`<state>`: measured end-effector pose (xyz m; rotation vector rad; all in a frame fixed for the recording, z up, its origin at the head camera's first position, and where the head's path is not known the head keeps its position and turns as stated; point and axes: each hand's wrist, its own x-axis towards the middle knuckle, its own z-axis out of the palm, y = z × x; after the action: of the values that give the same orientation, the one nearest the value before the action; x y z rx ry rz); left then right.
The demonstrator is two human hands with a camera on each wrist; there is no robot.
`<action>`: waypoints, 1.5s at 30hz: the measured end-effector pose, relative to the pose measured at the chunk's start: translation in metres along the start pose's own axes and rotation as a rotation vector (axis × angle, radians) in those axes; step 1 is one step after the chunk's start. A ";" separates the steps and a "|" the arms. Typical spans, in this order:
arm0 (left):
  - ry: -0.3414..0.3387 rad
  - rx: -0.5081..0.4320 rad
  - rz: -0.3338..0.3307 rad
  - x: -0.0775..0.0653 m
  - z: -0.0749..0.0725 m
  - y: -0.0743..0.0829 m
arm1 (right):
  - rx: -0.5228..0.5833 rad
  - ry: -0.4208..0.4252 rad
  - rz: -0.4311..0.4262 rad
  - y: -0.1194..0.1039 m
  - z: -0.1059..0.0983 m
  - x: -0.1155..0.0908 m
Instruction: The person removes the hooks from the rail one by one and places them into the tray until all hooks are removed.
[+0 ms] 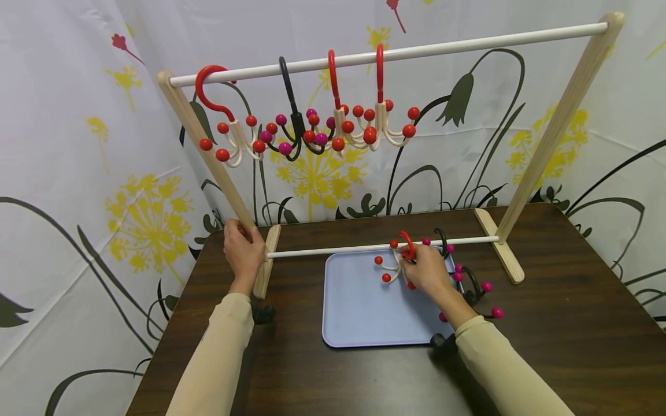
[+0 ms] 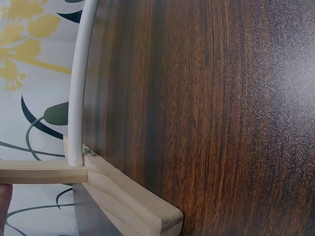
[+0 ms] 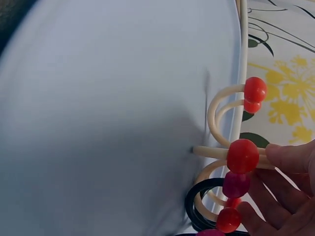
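My left hand [image 1: 243, 254] grips the lower part of the left wooden post [image 1: 210, 153] of a hanger rack. In the left wrist view only a bit of a finger shows beside that post [image 2: 42, 173]. My right hand [image 1: 428, 270] pinches the stem of a small octopus-style hanger [image 1: 408, 245] with a red hook, cream curved arms and red ball tips. It is upright over the blue-grey tray [image 1: 374, 312]. In the right wrist view, thumb and fingers meet at the stem above the hanger's red balls [image 3: 242, 156]. Black hangers with magenta balls [image 1: 470, 292] lie beside and partly behind this hand.
Several such hangers hang from the rack's white top rod [image 1: 468, 43]: red-hooked ones [image 1: 380, 75] and a black one [image 1: 288, 86]. A lower white rod [image 1: 307, 252] runs behind the tray. The right post [image 1: 559, 127] stands on a wooden foot [image 1: 499, 245]. A flowered curtain [image 1: 67, 144] hangs behind.
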<state>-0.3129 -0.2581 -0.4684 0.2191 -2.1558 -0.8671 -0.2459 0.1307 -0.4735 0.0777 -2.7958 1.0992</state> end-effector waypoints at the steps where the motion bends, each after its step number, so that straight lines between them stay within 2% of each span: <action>1: -0.001 0.000 0.000 0.000 0.000 0.000 | 0.001 0.004 -0.003 0.000 -0.001 -0.001; 12: 0.000 -0.004 0.016 -0.001 0.002 -0.002 | 0.009 0.045 -0.021 -0.003 -0.012 -0.012; 17: 0.018 -0.001 0.016 0.000 0.001 -0.003 | 0.015 0.004 -0.013 -0.010 -0.023 -0.020; 23: -0.001 -0.005 0.016 0.002 0.000 -0.003 | -0.026 -0.050 -0.032 -0.026 -0.052 -0.036; 28: -0.008 -0.006 0.005 0.001 -0.001 -0.002 | -0.040 -0.057 -0.086 -0.052 -0.085 -0.046; 32: -0.006 -0.006 0.008 0.001 -0.002 -0.003 | 0.007 0.023 -0.204 -0.079 -0.112 -0.049; 36: -0.010 -0.006 0.011 0.000 -0.003 -0.003 | 0.057 0.206 -0.391 -0.103 -0.137 -0.039; 39: -0.012 -0.002 0.008 0.000 -0.003 -0.004 | 0.077 0.327 -0.488 -0.120 -0.156 -0.023; 42: -0.016 -0.002 0.006 0.000 -0.003 -0.004 | 0.105 0.373 -0.508 -0.141 -0.177 -0.002; 45: -0.012 0.000 0.006 0.001 -0.002 -0.004 | 0.115 0.348 -0.463 -0.161 -0.192 0.020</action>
<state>-0.3121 -0.2624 -0.4692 0.2084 -2.1670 -0.8672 -0.2294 0.1434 -0.2228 0.4702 -2.2488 1.0334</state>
